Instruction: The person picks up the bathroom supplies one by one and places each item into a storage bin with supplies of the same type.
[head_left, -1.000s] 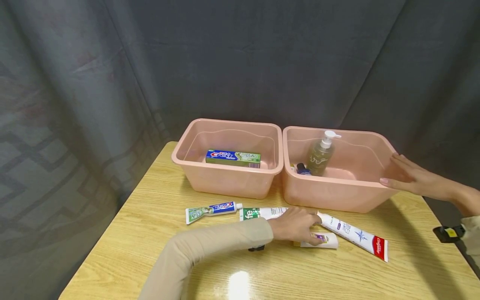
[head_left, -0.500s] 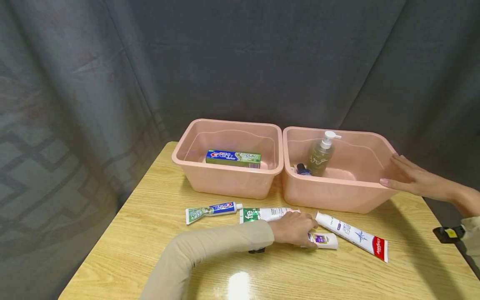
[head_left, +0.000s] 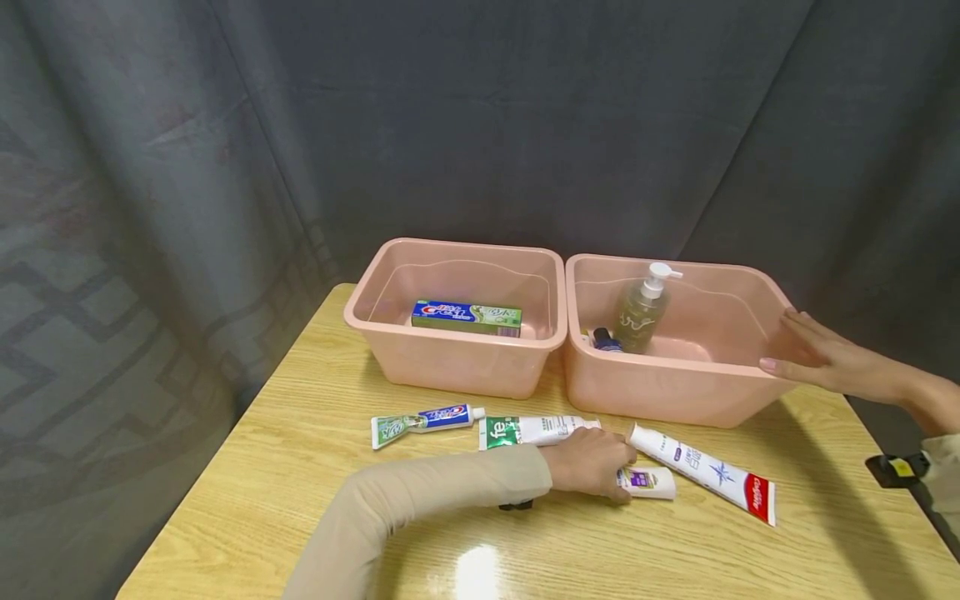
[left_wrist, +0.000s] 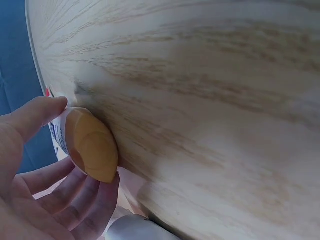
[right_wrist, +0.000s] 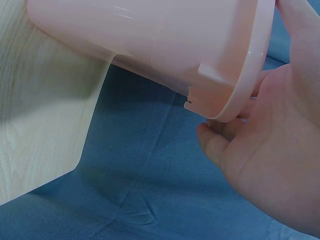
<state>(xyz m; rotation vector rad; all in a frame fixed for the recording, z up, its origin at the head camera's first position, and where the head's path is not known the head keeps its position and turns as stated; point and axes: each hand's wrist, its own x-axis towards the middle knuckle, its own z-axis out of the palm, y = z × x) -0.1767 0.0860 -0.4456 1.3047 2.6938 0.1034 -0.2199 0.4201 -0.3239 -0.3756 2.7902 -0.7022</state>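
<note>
Bottle (head_left: 649, 482), lower right of centre, lies gripped edge to edge by your left hand (head_left: 592, 462), seemingly for purchase; your right hand (head_left: 832, 362) rests loosely on the bin (head_left: 675, 390), probably steadying it.

At lower left, the left grip (left_wrist: 42, 197) holds a white, orange-ended container (left_wrist: 92, 145) between thumb and fingers; wood-grained table (left_wrist: 215, 110) fills the right, blue cloth (left_wrist: 12, 65) the upper-left edge.

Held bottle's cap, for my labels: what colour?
The cap is yellow-orange, clearest in the left wrist view.
</note>
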